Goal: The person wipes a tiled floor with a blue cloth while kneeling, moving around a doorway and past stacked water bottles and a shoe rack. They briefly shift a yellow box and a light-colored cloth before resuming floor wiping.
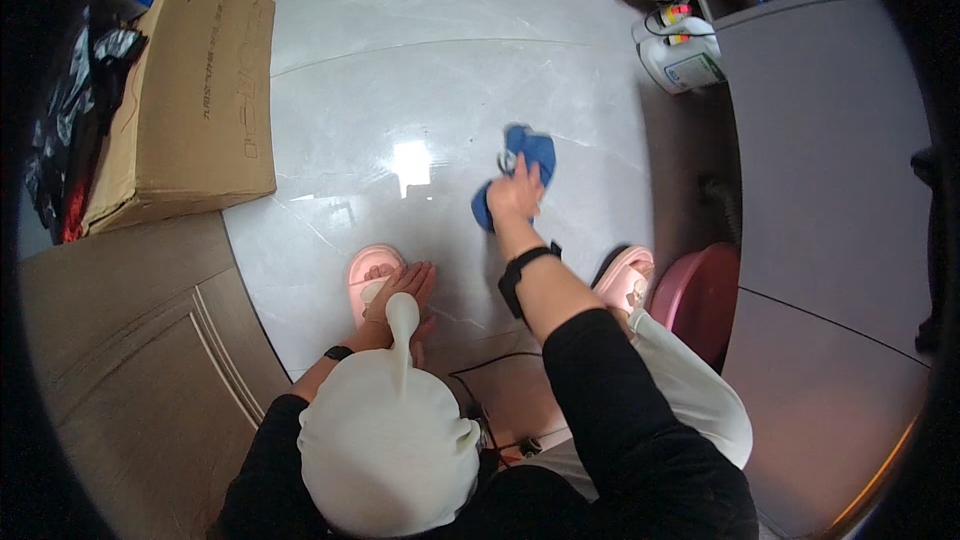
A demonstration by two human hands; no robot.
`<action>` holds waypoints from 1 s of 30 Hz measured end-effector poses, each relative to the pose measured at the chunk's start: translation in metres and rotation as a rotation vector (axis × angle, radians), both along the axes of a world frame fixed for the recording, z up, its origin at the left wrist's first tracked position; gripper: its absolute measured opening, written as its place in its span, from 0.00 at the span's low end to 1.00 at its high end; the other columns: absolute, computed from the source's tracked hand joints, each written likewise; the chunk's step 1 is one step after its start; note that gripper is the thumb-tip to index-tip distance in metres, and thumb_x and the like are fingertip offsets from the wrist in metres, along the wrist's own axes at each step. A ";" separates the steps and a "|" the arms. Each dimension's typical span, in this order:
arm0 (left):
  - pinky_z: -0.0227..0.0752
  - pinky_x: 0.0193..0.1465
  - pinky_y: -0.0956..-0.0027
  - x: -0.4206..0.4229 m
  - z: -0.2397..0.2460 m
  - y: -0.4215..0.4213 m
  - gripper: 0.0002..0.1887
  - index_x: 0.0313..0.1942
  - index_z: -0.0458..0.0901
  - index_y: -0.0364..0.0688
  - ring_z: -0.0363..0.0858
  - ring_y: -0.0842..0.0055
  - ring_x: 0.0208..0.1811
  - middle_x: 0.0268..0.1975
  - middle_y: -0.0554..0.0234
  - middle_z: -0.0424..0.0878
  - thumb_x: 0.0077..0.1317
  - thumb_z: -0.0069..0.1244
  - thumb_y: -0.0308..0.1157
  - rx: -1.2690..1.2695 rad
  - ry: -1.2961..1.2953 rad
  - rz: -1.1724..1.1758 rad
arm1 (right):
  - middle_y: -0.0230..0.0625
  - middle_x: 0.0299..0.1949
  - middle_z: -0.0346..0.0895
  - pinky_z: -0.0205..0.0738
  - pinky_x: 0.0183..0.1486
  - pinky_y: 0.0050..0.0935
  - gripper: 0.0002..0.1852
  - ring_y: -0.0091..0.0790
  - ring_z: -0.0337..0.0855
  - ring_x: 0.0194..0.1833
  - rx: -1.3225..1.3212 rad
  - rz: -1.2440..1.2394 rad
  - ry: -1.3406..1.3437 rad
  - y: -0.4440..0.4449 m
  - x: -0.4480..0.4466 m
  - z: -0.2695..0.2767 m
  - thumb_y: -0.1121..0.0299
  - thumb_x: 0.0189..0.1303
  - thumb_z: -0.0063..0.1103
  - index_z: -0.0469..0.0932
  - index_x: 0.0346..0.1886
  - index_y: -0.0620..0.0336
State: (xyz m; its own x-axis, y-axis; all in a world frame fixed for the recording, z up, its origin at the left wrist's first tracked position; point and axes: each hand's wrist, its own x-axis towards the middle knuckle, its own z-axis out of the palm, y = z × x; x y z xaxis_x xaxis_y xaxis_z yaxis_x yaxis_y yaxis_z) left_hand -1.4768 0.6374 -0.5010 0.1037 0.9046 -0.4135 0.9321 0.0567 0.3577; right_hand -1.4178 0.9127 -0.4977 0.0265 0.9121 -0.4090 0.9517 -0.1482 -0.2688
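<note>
My right hand presses down on a crumpled blue cloth on the glossy grey tile floor, its fingers spread over the fabric. A black band circles that forearm. My left hand is stretched out beside the left pink slipper, with nothing visible in it. Part of it is hidden by a pale rounded form, seemingly my knee in light trousers. The right pink slipper stands on the floor at the right, behind the cloth hand.
At left are a large cardboard box bearing writing, a black plastic bag and a wooden panel. A grey cabinet borders the right, beside a pink basin and a white plastic jug. A dark cable lies behind my feet.
</note>
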 end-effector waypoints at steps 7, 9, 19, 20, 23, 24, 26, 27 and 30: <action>0.49 0.77 0.55 -0.001 -0.012 0.004 0.38 0.74 0.54 0.37 0.57 0.65 0.77 0.76 0.52 0.59 0.67 0.42 0.43 -0.084 0.187 -0.149 | 0.37 0.57 0.77 0.71 0.59 0.31 0.27 0.31 0.77 0.56 0.054 -0.295 0.874 0.118 0.079 -0.023 0.74 0.67 0.51 0.69 0.70 0.56; 0.49 0.77 0.55 0.000 -0.011 0.003 0.36 0.74 0.54 0.38 0.57 0.66 0.77 0.76 0.52 0.58 0.68 0.41 0.41 -0.107 0.117 -0.085 | 0.39 0.61 0.76 0.64 0.67 0.32 0.27 0.36 0.74 0.60 0.295 -0.392 0.976 0.147 0.141 -0.015 0.78 0.66 0.52 0.69 0.70 0.59; 0.40 0.80 0.57 -0.005 0.012 0.004 0.50 0.75 0.53 0.38 0.48 0.65 0.80 0.78 0.52 0.52 0.60 0.51 0.59 -0.179 0.007 -0.054 | 0.44 0.63 0.77 0.68 0.65 0.39 0.31 0.45 0.75 0.63 -0.046 -0.707 0.483 0.228 0.264 -0.043 0.52 0.65 0.52 0.74 0.65 0.67; 0.36 0.81 0.57 -0.005 0.012 0.005 0.51 0.75 0.53 0.38 0.46 0.64 0.81 0.79 0.52 0.51 0.59 0.53 0.60 -0.216 -0.029 -0.026 | 0.46 0.62 0.78 0.67 0.66 0.39 0.29 0.48 0.74 0.65 0.100 -0.401 0.084 0.238 0.241 -0.033 0.52 0.64 0.54 0.76 0.63 0.60; 0.41 0.80 0.53 -0.004 0.019 0.006 0.51 0.74 0.55 0.36 0.51 0.62 0.79 0.78 0.49 0.54 0.56 0.60 0.51 -0.053 -0.105 0.048 | 0.39 0.62 0.77 0.68 0.65 0.48 0.24 0.46 0.77 0.62 0.327 0.040 -0.003 0.226 0.119 -0.028 0.59 0.58 0.58 0.79 0.61 0.42; 0.42 0.80 0.53 -0.004 0.022 0.008 0.51 0.74 0.55 0.36 0.51 0.61 0.79 0.78 0.49 0.54 0.55 0.61 0.50 -0.098 -0.120 0.054 | 0.37 0.64 0.75 0.66 0.65 0.54 0.23 0.46 0.74 0.63 0.285 0.210 0.075 0.214 0.084 -0.024 0.61 0.58 0.57 0.80 0.60 0.41; 0.43 0.80 0.52 -0.002 0.032 0.014 0.51 0.74 0.55 0.36 0.52 0.60 0.79 0.78 0.48 0.54 0.54 0.62 0.48 -0.112 -0.138 0.066 | 0.33 0.70 0.68 0.58 0.66 0.60 0.23 0.43 0.65 0.69 0.345 0.490 0.017 0.161 0.030 -0.021 0.65 0.62 0.54 0.77 0.62 0.39; 0.43 0.80 0.52 -0.003 0.037 0.020 0.51 0.74 0.55 0.36 0.52 0.59 0.79 0.78 0.47 0.53 0.54 0.62 0.47 -0.145 -0.136 0.073 | 0.31 0.71 0.69 0.58 0.67 0.60 0.24 0.45 0.65 0.70 0.291 0.611 0.092 0.139 0.013 -0.017 0.68 0.60 0.56 0.79 0.61 0.37; 0.44 0.79 0.50 -0.007 0.050 0.044 0.51 0.73 0.56 0.35 0.53 0.58 0.78 0.77 0.45 0.53 0.53 0.64 0.45 -0.272 -0.119 0.126 | 0.31 0.70 0.71 0.59 0.68 0.52 0.24 0.42 0.67 0.68 0.133 0.791 0.232 0.099 -0.012 -0.009 0.74 0.58 0.57 0.81 0.58 0.40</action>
State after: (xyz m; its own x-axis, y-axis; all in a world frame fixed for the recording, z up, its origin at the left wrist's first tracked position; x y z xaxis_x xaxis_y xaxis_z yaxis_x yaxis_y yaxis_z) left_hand -1.4835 0.6810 -0.4510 0.0598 0.7714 -0.6335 0.8643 0.2775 0.4195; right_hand -1.4295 1.0119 -0.5064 -0.7138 0.6673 -0.2124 0.6798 0.5874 -0.4391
